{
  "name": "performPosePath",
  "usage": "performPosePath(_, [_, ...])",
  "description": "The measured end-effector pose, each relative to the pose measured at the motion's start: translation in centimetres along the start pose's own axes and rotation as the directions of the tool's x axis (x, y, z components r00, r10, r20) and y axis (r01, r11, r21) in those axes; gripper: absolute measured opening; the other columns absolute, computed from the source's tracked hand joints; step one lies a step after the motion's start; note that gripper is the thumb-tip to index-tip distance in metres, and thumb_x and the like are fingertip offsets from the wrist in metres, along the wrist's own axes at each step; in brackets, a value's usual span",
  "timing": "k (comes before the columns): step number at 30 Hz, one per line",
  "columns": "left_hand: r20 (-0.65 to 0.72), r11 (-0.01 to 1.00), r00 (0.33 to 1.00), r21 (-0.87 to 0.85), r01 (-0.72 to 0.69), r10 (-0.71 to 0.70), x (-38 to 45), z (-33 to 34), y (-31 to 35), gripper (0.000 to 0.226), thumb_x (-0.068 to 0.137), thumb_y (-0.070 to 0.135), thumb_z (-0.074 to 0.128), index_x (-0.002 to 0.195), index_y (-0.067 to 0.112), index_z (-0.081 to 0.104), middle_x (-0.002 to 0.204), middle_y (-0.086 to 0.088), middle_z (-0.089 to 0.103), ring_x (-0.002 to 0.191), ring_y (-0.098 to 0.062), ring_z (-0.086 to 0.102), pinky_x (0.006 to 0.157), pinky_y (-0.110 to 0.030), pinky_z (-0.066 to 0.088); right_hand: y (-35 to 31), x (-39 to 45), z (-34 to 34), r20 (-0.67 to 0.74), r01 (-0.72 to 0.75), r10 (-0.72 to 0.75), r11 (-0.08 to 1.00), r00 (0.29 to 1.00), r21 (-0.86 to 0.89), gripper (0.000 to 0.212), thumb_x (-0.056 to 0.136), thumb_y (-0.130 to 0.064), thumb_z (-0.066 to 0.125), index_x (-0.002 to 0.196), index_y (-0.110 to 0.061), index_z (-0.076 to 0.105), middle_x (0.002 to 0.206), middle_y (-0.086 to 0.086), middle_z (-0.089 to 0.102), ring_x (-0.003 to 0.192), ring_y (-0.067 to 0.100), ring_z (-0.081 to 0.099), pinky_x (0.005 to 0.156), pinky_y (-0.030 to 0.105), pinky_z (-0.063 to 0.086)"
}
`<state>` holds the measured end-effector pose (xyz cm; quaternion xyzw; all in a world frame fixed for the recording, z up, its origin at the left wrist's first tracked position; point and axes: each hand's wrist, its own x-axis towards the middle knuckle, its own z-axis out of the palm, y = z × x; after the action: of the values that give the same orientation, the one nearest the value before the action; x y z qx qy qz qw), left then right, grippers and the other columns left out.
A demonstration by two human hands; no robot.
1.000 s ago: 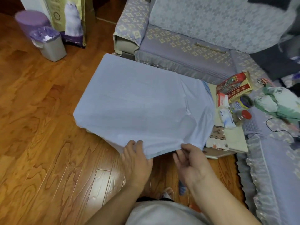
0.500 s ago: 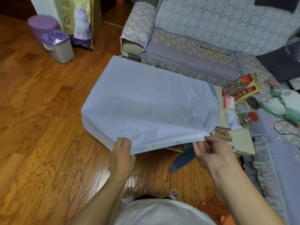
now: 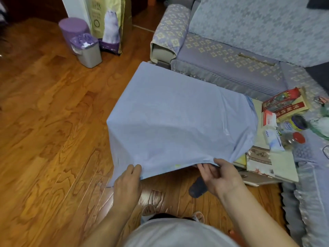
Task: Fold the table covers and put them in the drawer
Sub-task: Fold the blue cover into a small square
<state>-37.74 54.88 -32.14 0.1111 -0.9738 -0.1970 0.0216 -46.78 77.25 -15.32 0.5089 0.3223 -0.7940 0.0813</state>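
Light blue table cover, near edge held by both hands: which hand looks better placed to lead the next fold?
Probably the right hand: it pinches the cover mid-edge, fingers underneath; the left hand anchors the corner.

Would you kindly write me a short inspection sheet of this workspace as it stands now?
Surface: low table, mostly draped; right end bare.
Job's things: light blue table cover spread over the table, near edge lifted; no drawer seen.
Clutter: red box, packets and jars at the table's right end.
Grips: left hand pinches the cover's near edge; right hand holds that edge too, fingers curled under.
Cables: thin dark cord on the sofa at right.
Surroundings: wood floor, patterned sofa, grey bin, purple stool, pet-food bag.
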Motion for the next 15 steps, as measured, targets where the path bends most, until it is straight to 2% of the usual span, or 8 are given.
performPosePath(3, [0.021,0.92,0.93,-0.141,0.366,-0.367,-0.2,2.7,-3.4,0.021,0.085,0.01,0.062,0.102,0.018,0.052,0.097,-0.009,0.055,0.075,-0.033,0.056,0.057,-0.038,0.047,-1.3,-0.5,0.8,0.008,0.041,-0.041,0.999,0.999,0.014,0.012,0.098,-0.004,0.053,0.106,-0.002,0.061,0.105,0.012,0.07,0.104,0.031,0.069,0.094,0.049,0.056])
performPosePath(5, [0.155,0.7,0.759,-0.306,0.646,-0.632,1.0,3.7,-5.2,0.022,0.097,0.035,0.045,0.114,0.022,0.052,0.107,-0.016,0.061,0.089,-0.04,0.06,0.079,-0.049,0.053,-2.1,-0.6,1.3,0.018,0.075,-0.076,0.996,0.997,0.038,0.018,0.097,-0.004,0.053,0.112,-0.004,0.063,0.107,0.01,0.072,0.103,0.03,0.07,0.091,0.049,0.057])
performPosePath(6, [0.281,0.522,0.659,-0.431,0.736,-0.698,1.7,3.7,-5.6,0.031,0.099,0.047,0.037,0.118,0.026,0.05,0.107,-0.019,0.064,0.092,-0.042,0.063,0.085,-0.054,0.054,-2.4,-0.7,1.4,0.027,0.085,-0.086,0.995,0.996,0.047,0.022,0.097,-0.004,0.053,0.116,-0.006,0.063,0.109,0.01,0.073,0.102,0.03,0.071,0.089,0.048,0.058])
performPosePath(8, [0.555,0.026,0.542,-0.683,0.73,-0.632,3.0,3.3,-5.2,0.036,0.104,0.057,0.024,0.129,0.036,0.041,0.104,-0.023,0.066,0.089,-0.043,0.068,0.084,-0.059,0.057,-2.6,-0.7,1.4,0.034,0.097,-0.099,0.994,0.995,0.059,0.026,0.096,-0.004,0.053,0.12,-0.007,0.064,0.113,0.009,0.073,0.101,0.028,0.071,0.085,0.048,0.059])
performPosePath(10, [0.664,-0.353,0.568,-0.744,0.568,-0.486,4.3,2.9,-4.9,0.038,0.109,0.052,0.026,0.138,0.03,0.037,0.115,-0.022,0.065,0.099,-0.04,0.069,0.087,-0.052,0.057,-2.7,-0.7,1.2,0.027,0.1,-0.102,0.993,0.994,0.069,0.028,0.096,-0.004,0.053,0.122,-0.008,0.064,0.112,0.007,0.074,0.099,0.027,0.072,0.082,0.047,0.059])
performPosePath(12, [0.676,-0.5,0.571,-0.734,0.461,-0.466,4.9,2.2,-5.1,0.03,0.109,0.042,0.039,0.115,0.015,0.052,0.122,-0.015,0.062,0.103,-0.03,0.068,0.084,-0.042,0.057,-2.8,-0.5,0.9,0.02,0.105,-0.106,0.991,0.994,0.078,0.03,0.095,-0.004,0.054,0.123,-0.009,0.065,0.11,0.007,0.075,0.097,0.027,0.073,0.078,0.047,0.06])
performPosePath(13, [0.682,-0.512,0.539,-0.73,0.453,-0.495,5.2,2.4,-5.7,0.025,0.106,0.037,0.048,0.099,0.015,0.054,0.118,-0.013,0.063,0.095,-0.024,0.069,0.075,-0.036,0.06,-2.9,-0.4,0.8,0.017,0.107,-0.109,0.991,0.994,0.078,0.032,0.094,-0.004,0.054,0.123,-0.01,0.065,0.109,0.007,0.075,0.096,0.027,0.073,0.076,0.046,0.061])
performPosePath(15, [0.673,-0.486,0.399,-0.733,0.476,-0.623,5.7,2.6,-7.1,0.016,0.099,0.026,0.064,0.093,0.012,0.059,0.103,-0.011,0.068,0.072,-0.015,0.07,0.051,-0.023,0.058,-2.9,-0.2,0.4,0.006,0.115,-0.116,0.992,0.993,0.056,0.033,0.093,-0.005,0.055,0.124,-0.01,0.065,0.106,0.006,0.075,0.093,0.026,0.074,0.074,0.045,0.061])
